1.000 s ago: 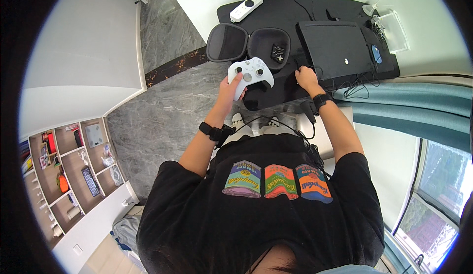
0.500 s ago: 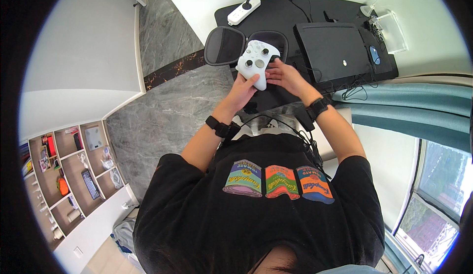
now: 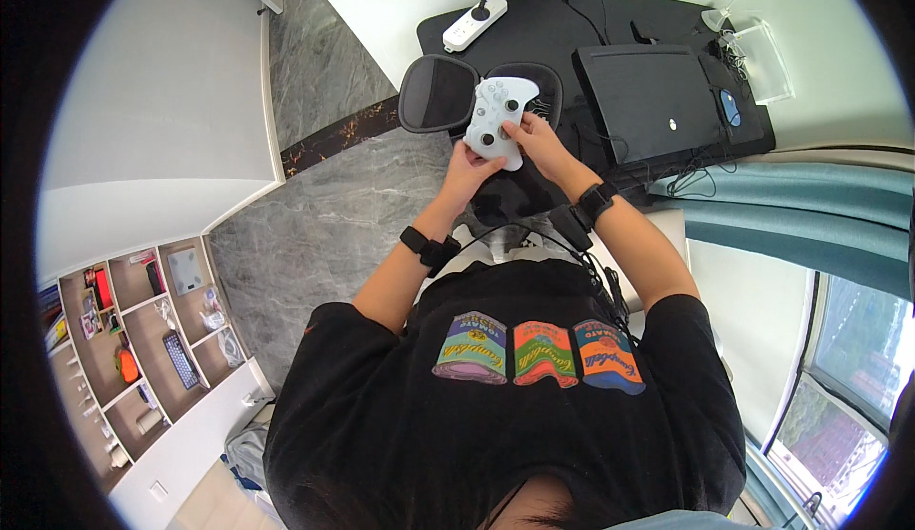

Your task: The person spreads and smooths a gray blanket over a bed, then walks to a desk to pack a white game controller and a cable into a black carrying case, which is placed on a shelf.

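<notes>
My left hand pinches the lower end of a white game controller; my right hand pinches its right edge. From my remote view, it partly hides an open black case on a table.

The controller looks to me like smooth, satiny white plastic, against the case lid in dull black fabric, the black desk with its faint sheen, the teal cloth curtain and the grey, veined floor, polished like marble.
</notes>
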Tool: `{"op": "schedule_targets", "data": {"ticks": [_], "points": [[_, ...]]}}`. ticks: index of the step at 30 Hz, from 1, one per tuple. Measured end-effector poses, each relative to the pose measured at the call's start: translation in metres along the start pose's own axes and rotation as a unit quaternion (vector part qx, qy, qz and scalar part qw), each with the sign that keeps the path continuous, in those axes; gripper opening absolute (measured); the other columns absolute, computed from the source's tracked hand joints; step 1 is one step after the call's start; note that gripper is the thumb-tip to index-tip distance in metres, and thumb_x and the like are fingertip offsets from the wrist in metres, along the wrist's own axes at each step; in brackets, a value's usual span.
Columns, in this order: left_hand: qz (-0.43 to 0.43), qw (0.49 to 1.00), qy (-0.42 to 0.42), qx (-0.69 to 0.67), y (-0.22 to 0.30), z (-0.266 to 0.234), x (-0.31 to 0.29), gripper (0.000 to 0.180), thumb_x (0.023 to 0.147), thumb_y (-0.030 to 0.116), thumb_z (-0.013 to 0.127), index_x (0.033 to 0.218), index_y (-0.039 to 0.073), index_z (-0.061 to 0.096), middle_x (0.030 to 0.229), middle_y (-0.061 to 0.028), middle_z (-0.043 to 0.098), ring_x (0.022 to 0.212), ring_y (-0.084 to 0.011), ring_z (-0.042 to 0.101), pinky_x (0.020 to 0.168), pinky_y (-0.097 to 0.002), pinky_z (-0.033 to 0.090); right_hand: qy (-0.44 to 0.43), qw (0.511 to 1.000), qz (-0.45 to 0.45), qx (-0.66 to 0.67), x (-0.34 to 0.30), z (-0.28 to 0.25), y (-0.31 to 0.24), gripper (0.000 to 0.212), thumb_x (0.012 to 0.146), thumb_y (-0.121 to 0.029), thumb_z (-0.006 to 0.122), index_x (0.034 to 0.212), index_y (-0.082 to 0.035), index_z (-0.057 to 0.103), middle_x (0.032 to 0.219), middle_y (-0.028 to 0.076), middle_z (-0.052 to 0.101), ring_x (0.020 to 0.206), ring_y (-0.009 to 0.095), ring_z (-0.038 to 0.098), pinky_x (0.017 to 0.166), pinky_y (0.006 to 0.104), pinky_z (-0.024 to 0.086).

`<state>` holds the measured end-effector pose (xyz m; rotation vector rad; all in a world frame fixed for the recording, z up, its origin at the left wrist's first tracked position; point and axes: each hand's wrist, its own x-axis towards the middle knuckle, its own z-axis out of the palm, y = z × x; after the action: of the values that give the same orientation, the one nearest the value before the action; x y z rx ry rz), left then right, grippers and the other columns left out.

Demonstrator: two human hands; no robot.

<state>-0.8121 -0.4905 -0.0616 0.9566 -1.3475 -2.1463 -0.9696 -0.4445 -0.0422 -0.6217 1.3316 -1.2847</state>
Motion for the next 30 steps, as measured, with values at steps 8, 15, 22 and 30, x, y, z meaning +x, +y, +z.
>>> {"op": "schedule_targets", "data": {"ticks": [8, 15, 22, 30], "points": [[-0.015, 0.993, -0.009, 0.120, -0.007, -0.005, 0.051, 0.041, 0.084, 0.013, 0.059, 0.116, 0.003, 0.037, 0.083, -0.0077, 0.062, 0.065, -0.0121, 0.060, 0.055, -0.0235, 0.046, 0.130, 0.973, 0.055, -0.184, 0.046, -0.021, 0.005, 0.029, 0.087, -0.020, 0.054, 0.101, 0.005, 0.055, 0.093, 0.010, 0.061, 0.082, 0.015, 0.056, 0.072, 0.0276, 0.044], [-0.070, 0.988, -0.015, 0.134, -0.004, -0.005, 0.075, 0.039, 0.085, 0.011, 0.057, 0.118, 0.005, 0.038, 0.074, -0.0075, 0.061, 0.055, -0.0116, 0.056, 0.048, -0.0233, 0.042, 0.156, 0.972, 0.090, -0.152, 0.073, -0.035, 0.026, 0.030, 0.087, -0.017, 0.053, 0.105, 0.006, 0.054, 0.096, 0.012, 0.061, 0.085, 0.018, 0.056, 0.075, 0.0298, 0.044], [-0.077, 0.978, -0.006, 0.192, -0.012, -0.006, 0.095, 0.042, 0.082, 0.005, 0.056, 0.119, -0.002, 0.039, 0.070, -0.0089, 0.063, 0.055, -0.0135, 0.060, 0.049, -0.0255, 0.045, 0.171, 0.964, 0.016, -0.201, 0.091, -0.056, 0.062, 0.031, 0.084, -0.009, 0.054, 0.111, 0.006, 0.051, 0.099, 0.013, 0.061, 0.089, 0.019, 0.058, 0.078, 0.0307, 0.044], [0.051, 0.963, 0.045, 0.261, -0.034, -0.007, 0.080, 0.048, 0.080, 0.009, 0.055, 0.122, -0.004, 0.035, 0.070, -0.0096, 0.064, 0.060, -0.0176, 0.063, 0.060, -0.0282, 0.049, 0.164, 0.912, -0.059, -0.372, 0.055, -0.050, 0.042, 0.037, 0.079, -0.004, 0.057, 0.115, 0.002, 0.051, 0.096, 0.015, 0.063, 0.085, 0.021, 0.061, 0.076, 0.0308, 0.047]]}}
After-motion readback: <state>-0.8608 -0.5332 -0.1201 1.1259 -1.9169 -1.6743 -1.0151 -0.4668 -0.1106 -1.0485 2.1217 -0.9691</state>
